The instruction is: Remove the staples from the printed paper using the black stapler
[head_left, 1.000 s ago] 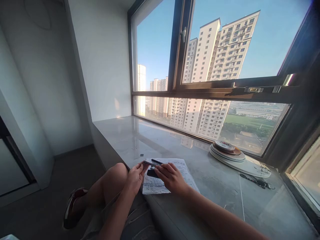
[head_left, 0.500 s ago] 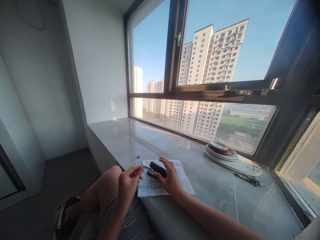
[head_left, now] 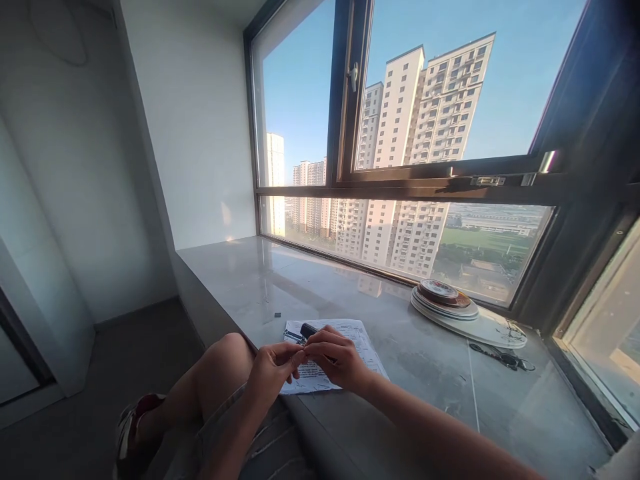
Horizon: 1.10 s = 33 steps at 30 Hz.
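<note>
A black stapler-like tool (head_left: 309, 330) lies opened on a printed paper sheet (head_left: 367, 347) at the ledge's front edge, partly hidden behind my right hand. Its thin metal part points to the left. My left hand (head_left: 274, 370) is closed, thumb and fingers pinched together over the sheet's left side. Against its fingertips are those of my right hand (head_left: 339, 357), also closed in a pinch. Whatever sits between the fingertips is too small and hidden to name.
A small dark piece (head_left: 277, 315) lies on the grey ledge (head_left: 225, 270) beyond the sheet. Stacked plates or discs (head_left: 443, 303) stand at the right by the window, with a dark corded item (head_left: 503, 359) in front. My bent knee (head_left: 230, 360) is at the ledge's edge.
My right hand has let go of the black tool and moved to meet my left fingertips. My left hand has come away from the tool's metal end and shifted right and down.
</note>
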Each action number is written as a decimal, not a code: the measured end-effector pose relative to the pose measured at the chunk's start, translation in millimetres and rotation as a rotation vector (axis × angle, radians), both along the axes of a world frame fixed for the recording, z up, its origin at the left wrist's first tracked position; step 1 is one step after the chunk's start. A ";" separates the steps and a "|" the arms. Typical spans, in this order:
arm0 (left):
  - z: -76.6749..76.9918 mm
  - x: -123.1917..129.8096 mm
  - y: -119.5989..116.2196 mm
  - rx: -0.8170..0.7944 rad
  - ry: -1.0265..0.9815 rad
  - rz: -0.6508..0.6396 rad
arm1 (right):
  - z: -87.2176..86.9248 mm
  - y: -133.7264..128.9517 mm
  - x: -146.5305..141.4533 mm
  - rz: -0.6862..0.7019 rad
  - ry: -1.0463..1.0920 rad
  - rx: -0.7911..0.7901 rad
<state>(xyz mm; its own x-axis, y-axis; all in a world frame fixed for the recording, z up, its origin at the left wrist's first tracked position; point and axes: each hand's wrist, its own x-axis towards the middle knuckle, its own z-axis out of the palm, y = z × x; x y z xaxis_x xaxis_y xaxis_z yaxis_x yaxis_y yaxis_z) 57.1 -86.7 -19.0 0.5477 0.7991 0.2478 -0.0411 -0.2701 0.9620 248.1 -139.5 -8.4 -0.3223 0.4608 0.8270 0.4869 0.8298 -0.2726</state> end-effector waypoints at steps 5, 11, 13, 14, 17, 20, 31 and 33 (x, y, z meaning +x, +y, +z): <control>0.0 -10.3 12.9 0.161 0.050 0.272 | 6.0 6.7 13.4 -0.124 0.041 -0.048; -23.2 -27.5 104.9 0.554 0.394 0.540 | -12.0 36.2 88.2 -0.756 0.215 -0.198; -32.2 -21.0 130.6 0.599 0.427 0.492 | -24.6 44.5 117.7 -0.901 0.179 -0.320; -36.0 -16.1 138.9 0.614 0.437 0.472 | -31.0 47.8 129.9 -0.947 0.158 -0.384; -43.4 -2.7 148.5 0.633 0.556 0.438 | -47.6 55.3 152.3 -0.971 0.073 -0.534; -45.8 0.7 147.7 0.650 0.740 0.370 | -57.6 60.7 156.8 -0.938 0.017 -0.582; -48.2 -8.8 140.4 0.592 0.560 0.419 | -43.6 55.0 144.6 -0.964 0.086 -0.497; -49.8 -9.4 136.7 0.568 0.520 0.447 | -33.1 49.0 128.5 -0.882 0.109 -0.383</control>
